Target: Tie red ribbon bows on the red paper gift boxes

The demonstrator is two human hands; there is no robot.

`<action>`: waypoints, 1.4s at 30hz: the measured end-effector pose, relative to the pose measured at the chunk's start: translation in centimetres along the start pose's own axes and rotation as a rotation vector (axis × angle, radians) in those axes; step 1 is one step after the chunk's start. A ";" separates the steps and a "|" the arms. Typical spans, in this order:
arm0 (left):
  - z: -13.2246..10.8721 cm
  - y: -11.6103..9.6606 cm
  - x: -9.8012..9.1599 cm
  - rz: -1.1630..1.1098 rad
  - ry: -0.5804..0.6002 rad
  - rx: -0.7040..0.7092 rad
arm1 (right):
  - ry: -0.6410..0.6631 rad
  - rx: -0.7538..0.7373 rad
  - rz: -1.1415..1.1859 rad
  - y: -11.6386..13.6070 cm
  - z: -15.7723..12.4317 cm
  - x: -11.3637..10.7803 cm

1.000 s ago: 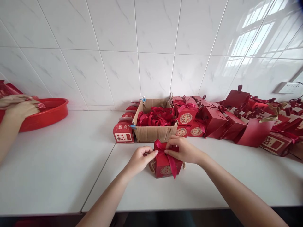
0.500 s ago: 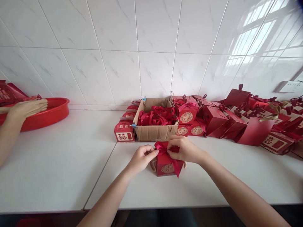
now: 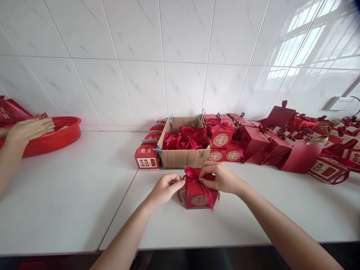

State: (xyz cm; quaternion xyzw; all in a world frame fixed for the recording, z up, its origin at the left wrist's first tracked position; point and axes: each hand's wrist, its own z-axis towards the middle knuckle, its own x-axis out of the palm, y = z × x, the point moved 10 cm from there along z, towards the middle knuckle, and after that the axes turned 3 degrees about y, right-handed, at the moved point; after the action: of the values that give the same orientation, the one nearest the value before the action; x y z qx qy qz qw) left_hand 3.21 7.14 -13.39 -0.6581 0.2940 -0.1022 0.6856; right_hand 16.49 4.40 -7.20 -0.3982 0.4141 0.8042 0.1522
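Observation:
A red gift box (image 3: 199, 200) with a gold round emblem and rope handles stands on the white table in front of me. On its top lies a red ribbon (image 3: 207, 193) tied in a bow, one tail hanging down the front. My left hand (image 3: 166, 188) pinches the ribbon at the bow's left side between thumb and forefinger. My right hand (image 3: 221, 178) is closed on the ribbon by the knot, its fingers partly covering the box top.
Behind the gift box stands a cardboard box (image 3: 185, 159) of red ribbons. Small red boxes (image 3: 146, 158) line its left side; many red boxes (image 3: 254, 144) are piled to the right. At far left a co-worker's hand (image 3: 32, 131) reaches over a red basin (image 3: 53, 144).
My left hand has shifted slightly left, drawing at the bow's left side. My right hand stays by the knot. The co-worker's hand has moved slightly, showing something pale in the basin.

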 end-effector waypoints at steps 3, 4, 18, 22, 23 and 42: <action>-0.3 -0.8 -1.4 0.020 -0.098 0.057 | -0.075 0.010 0.000 -0.1 -0.7 -1.8; -0.4 -1.2 -2.0 0.027 -0.138 0.073 | -0.119 0.033 0.007 -0.4 -1.0 -2.7; 1.7 -8.0 2.4 0.608 -0.160 0.312 | 0.053 0.457 0.454 -6.0 -3.9 1.7; 2.0 -7.2 2.6 0.634 -0.171 0.311 | -0.018 0.450 0.448 -5.9 -3.8 1.1; 2.1 -6.9 2.5 0.624 -0.165 0.308 | -0.028 0.447 0.445 -5.9 -3.8 0.9; 1.1 -6.3 -3.8 0.289 -0.368 0.380 | -0.053 0.289 0.288 -7.0 -6.7 0.5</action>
State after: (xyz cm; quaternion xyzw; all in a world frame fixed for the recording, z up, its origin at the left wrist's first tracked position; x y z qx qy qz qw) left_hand 2.27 9.40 -6.33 -0.4769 0.2310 0.0641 0.8456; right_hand 23.65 3.33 -13.64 -0.2877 0.5737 0.7601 0.1020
